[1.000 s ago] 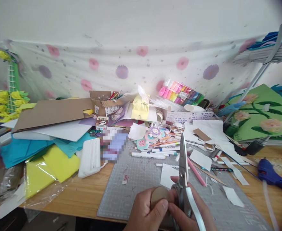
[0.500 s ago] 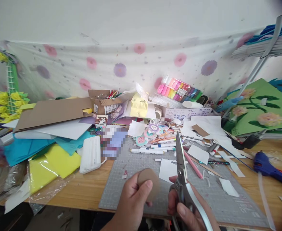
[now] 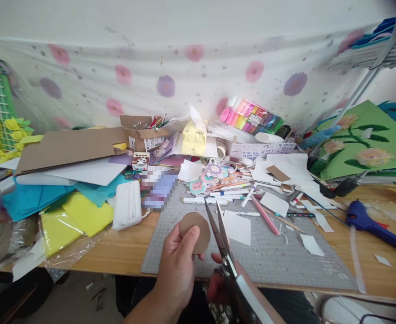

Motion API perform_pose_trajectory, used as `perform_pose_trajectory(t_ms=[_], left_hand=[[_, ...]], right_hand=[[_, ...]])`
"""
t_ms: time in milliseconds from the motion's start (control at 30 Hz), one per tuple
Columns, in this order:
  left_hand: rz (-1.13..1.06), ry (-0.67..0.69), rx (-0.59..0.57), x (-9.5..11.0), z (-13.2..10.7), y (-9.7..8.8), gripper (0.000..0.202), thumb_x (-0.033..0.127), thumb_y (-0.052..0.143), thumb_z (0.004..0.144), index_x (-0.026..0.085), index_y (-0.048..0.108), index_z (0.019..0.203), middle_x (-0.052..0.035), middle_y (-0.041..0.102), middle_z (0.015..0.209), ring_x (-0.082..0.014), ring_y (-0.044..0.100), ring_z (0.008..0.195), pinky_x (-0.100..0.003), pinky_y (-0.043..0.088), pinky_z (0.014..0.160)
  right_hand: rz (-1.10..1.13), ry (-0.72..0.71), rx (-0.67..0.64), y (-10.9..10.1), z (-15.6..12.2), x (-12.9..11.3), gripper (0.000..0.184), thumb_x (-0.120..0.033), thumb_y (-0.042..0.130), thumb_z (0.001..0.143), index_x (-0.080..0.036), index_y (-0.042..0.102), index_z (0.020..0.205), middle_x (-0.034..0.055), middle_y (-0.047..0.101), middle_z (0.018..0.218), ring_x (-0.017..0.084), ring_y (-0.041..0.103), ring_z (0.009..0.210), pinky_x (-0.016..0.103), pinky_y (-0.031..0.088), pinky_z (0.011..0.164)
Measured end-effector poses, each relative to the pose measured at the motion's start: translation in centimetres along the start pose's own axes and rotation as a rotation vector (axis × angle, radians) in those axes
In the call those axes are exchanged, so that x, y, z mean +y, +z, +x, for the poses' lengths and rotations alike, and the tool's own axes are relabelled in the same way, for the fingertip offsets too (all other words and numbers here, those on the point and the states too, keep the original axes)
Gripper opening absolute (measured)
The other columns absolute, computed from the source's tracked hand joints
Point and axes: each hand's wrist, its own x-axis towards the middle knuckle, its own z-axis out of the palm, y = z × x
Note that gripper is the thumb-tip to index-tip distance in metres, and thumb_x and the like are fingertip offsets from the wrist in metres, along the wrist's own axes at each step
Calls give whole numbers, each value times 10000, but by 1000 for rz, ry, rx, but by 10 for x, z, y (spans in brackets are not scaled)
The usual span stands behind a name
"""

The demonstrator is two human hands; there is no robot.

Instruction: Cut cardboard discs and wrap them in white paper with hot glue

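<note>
Left hand (image 3: 177,261) had the cardboard disc (image 3: 203,231) pinched: thumb flat on the near face, other fingers behind. Right hand (image 3: 218,288) was curled round the handles of the metal scissors (image 3: 231,270), grip partly hidden. Blades parted in a narrow V, long axis running up and slightly left, tips pointing away from the wearer. Disc sat just left of the blades, its right edge near the closer blade; no contact visible, depth gap unclear. Left hand was nearer, being on it. Disc: plain brown, roughly round, so no real long axis, face tilted toward the wearer. Both held above the grey cutting mat (image 3: 285,263).
</note>
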Motion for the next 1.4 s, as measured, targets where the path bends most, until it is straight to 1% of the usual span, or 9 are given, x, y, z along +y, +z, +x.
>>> perform_pose_trajectory(t_ms=[100, 367, 533, 733, 900, 1033, 1167, 1300, 1400], left_hand=[[10, 38, -25, 1, -3, 2, 167, 311, 669, 780, 169, 609, 715, 46, 568, 588, -88, 469, 522, -195, 403, 464], [52, 77, -31, -8, -11, 4, 145, 317, 651, 811, 189, 596, 769, 53, 603, 635, -92, 509, 539, -190, 420, 479], [94, 95, -6, -9, -14, 8, 176, 355, 659, 785, 192, 610, 832, 28, 639, 691, -116, 542, 540, -221, 437, 491], [164, 112, 19, -8, -20, 12, 225, 412, 662, 753, 195, 605, 757, 19, 636, 621, -143, 550, 514, -249, 444, 509], [76, 91, -31, -11, -24, 12, 198, 385, 640, 796, 199, 574, 778, 38, 597, 600, -122, 530, 487, -232, 432, 486], [89, 140, -62, -13, -26, 11, 200, 375, 627, 812, 196, 568, 745, 49, 564, 539, -118, 516, 475, -227, 431, 489], [120, 147, -54, -15, -28, 9, 189, 369, 627, 819, 197, 566, 767, 57, 561, 538, -110, 515, 472, -215, 427, 485], [105, 88, -44, -17, -30, 9, 180, 373, 630, 818, 208, 559, 819, 64, 575, 578, -107, 521, 463, -212, 429, 462], [97, 62, -31, -19, -31, 10, 189, 380, 641, 808, 212, 564, 848, 62, 584, 604, -106, 518, 468, -215, 434, 458]], right_hand=[[80, -91, -122, 5, -16, -15, 980, -824, 618, 534, -278, 424, 1325, 14, 544, 869, 111, 503, 528, 283, 423, 527], [-165, -149, -191, 8, -38, -51, 735, -735, 463, 782, -277, 406, 1353, 41, 498, 917, 169, 486, 707, 313, 415, 634], [-240, -262, -151, 8, -35, -38, 806, -771, 447, 752, -246, 411, 1363, 25, 491, 845, 142, 460, 596, 276, 396, 542], [-303, -248, -69, 5, -35, -24, 973, -845, 464, 648, -218, 408, 1391, 39, 514, 819, 160, 459, 585, 283, 385, 522], [-252, -190, -107, -3, -33, -15, 1112, -917, 478, 514, -249, 392, 1399, 45, 542, 844, 134, 457, 512, 263, 352, 464], [-298, -172, -194, -10, -33, -15, 1139, -876, 557, 505, -257, 331, 1435, 66, 586, 941, 158, 508, 567, 283, 396, 522], [-328, -170, -179, -10, -35, -21, 1186, -932, 472, 484, -245, 321, 1439, 77, 594, 953, 192, 532, 621, 313, 431, 569], [-366, -191, -165, -5, -44, -25, 1074, -907, 392, 601, -215, 361, 1421, 80, 603, 828, 219, 542, 615, 329, 438, 559], [-407, -239, 3, 0, -54, -28, 858, -818, 387, 721, -255, 467, 1364, 92, 633, 779, 275, 584, 670, 388, 460, 638]])
